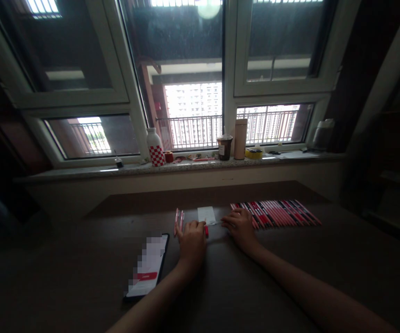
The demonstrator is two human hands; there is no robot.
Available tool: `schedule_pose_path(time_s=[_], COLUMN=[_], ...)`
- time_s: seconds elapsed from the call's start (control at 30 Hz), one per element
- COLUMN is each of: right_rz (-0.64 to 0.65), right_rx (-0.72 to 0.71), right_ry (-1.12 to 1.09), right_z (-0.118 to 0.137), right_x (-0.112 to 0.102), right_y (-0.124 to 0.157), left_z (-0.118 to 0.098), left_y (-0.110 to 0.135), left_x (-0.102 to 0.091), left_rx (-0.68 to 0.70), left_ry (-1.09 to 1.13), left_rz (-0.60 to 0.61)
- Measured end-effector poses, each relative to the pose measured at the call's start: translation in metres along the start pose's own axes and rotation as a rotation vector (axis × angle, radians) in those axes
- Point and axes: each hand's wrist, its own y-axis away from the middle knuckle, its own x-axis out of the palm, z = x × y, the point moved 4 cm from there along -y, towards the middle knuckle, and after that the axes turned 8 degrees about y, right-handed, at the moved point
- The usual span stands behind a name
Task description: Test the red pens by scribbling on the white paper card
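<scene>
My left hand (pixel 192 240) rests on the dark table, its fingers bent and somewhat apart. Its outer finger reaches the pink pencils (pixel 176 222) lying at its left. Close by its thumb side is a small red piece (pixel 206 231); whether the hand touches it I cannot tell. A white sheet of paper (pixel 205 214) lies just beyond, between the hands. My right hand (pixel 240 227) has its fingertips together near a thin pale thing beside the paper, too small to name. That hand partly covers the left end of a long row of pink, red and black pencils (pixel 276 213).
A phone (pixel 146 273) with a lit screen lies left of my left forearm on the table (pixel 228 296). Along the windowsill (pixel 134 171) stand a checkered bottle (pixel 156 150), a dark cup (pixel 224 149), a tumbler (pixel 240 139) and a yellow tape roll (pixel 253 153).
</scene>
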Motion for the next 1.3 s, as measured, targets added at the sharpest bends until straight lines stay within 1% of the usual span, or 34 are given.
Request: schedule_pose_path(time_s=[0.2, 0.37, 0.6, 0.7, 0.97, 1.3], right_rz=[0.003, -0.002, -0.009, -0.007, -0.006, 0.016], right_rx=[0.018, 0.047, 0.082, 0.090, 0.080, 0.078], right_ry=[0.025, 0.039, 0.047, 0.051, 0.047, 0.038], right_z=[-0.001, -0.003, -0.004, -0.004, -0.004, -0.005], right_x=[-0.001, -0.001, -0.002, -0.002, -0.003, -0.001], right_y=[0.001, 0.002, 0.003, 0.002, 0.002, 0.003], left_z=[-0.007, -0.016, -0.023, -0.024, -0.023, -0.023], left_y=[0.000, 0.003, 0.004, 0.003, 0.001, 0.003], left_x=[-0.002, -0.002, 0.005, 0.008, 0.009, 0.010], left_rx=[0.014, 0.035, 0.195, 0.224, 0.188, 0.147], left_ry=[-0.018, -0.055, -0.167, -0.175, -0.123, -0.140], left_rz=[0.051, 0.016, -0.063, -0.073, -0.062, -0.058])
